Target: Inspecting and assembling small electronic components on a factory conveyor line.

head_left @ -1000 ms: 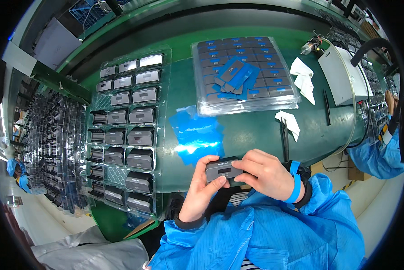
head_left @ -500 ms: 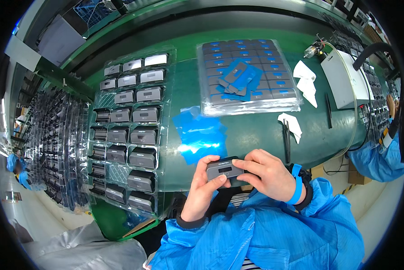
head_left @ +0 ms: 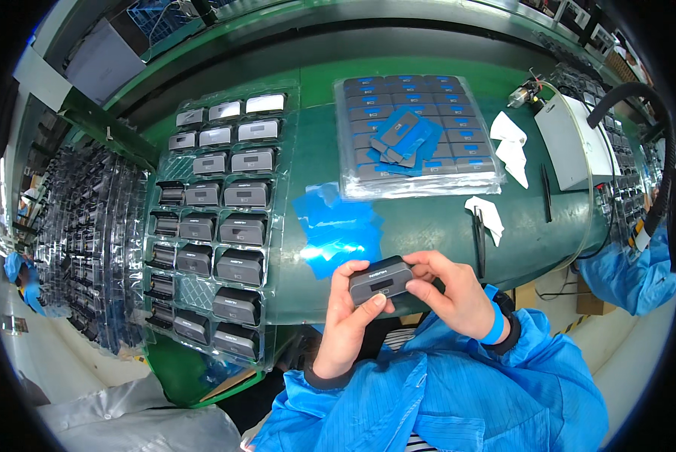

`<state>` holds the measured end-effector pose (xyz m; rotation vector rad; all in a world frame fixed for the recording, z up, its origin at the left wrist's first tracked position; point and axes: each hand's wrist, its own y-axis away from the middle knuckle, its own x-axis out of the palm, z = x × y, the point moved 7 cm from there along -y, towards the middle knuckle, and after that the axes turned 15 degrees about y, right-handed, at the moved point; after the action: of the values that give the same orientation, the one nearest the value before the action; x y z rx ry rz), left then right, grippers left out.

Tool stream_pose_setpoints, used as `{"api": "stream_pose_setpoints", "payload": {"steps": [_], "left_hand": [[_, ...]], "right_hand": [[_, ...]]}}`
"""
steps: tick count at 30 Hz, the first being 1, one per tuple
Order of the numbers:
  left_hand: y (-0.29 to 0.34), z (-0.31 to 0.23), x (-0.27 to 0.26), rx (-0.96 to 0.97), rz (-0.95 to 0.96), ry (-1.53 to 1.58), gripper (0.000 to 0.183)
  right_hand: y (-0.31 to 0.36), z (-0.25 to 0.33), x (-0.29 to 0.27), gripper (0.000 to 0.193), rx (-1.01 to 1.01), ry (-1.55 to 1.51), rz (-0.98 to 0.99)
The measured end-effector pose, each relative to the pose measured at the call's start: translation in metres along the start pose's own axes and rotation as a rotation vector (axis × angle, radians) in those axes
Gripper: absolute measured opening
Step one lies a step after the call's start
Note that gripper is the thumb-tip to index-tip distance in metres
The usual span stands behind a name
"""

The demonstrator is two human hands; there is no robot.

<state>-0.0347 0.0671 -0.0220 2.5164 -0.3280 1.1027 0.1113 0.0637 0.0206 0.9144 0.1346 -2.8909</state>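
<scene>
Hands: left hand (head_left: 350, 320) and right hand (head_left: 452, 294) both closed around small dark grey device (head_left: 381, 279), held near, above green table (head_left: 428, 218) edge | clear tray (head_left: 210, 226) of similar units left | blue film sheets (head_left: 334, 226) just beyond | Advice: grip by edges, keep thumbs off front window.

Dark grey device (head_left: 381, 279), green bench (head_left: 436, 218), prob. blue film (head_left: 336, 226).

factory assembly line: green workbench (head_left: 428, 218), clear trays of identical dark devices (head_left: 225, 218), blue cleanroom sleeves (head_left: 458, 392).
</scene>
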Motion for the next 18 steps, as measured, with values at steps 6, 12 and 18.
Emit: {"api": "stream_pose_setpoints", "payload": {"steps": [6,12,18], "left_hand": [[0.0,0.007,0.008,-0.015,0.033,-0.083,0.041],[0.002,0.003,0.007,-0.057,0.1,-0.036,0.04],[0.003,0.004,-0.002,-0.065,0.092,-0.071,0.038]], "right_hand": [[-0.001,-0.021,0.0,0.013,0.256,-0.272,-0.016],[-0.002,-0.025,0.002,0.013,0.271,-0.31,0.003],[0.0,-0.024,0.005,0.014,0.275,-0.321,0.02]]}}
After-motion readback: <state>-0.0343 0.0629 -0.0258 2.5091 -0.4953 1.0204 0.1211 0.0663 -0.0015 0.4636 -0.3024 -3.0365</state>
